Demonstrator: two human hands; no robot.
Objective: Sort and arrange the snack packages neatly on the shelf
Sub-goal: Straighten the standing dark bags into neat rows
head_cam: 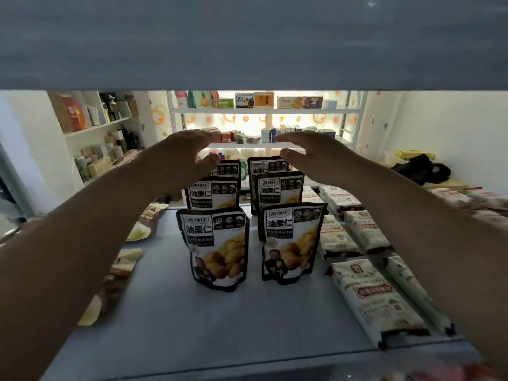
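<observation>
Several black-and-white chestnut pouches stand upright in two rows on the grey shelf (pixel 170 312): a front left pouch (pixel 215 248), a front right pouch (pixel 291 243), and more behind them (pixel 279 191). My left hand (pixel 181 158) hovers open over the back of the left row, thumb near the rear pouch's top. My right hand (pixel 310 152) hovers open over the back of the right row, its thumb just above the rear pouch. Neither hand holds anything.
Cream flat packages (pixel 376 295) lie in rows on the shelf's right side. Brown and yellow pouches (pixel 123 265) lie flat at the left under my forearm. The shelf above (pixel 247 42) hangs low overhead. Other stocked shelves (pixel 264 111) stand across the room.
</observation>
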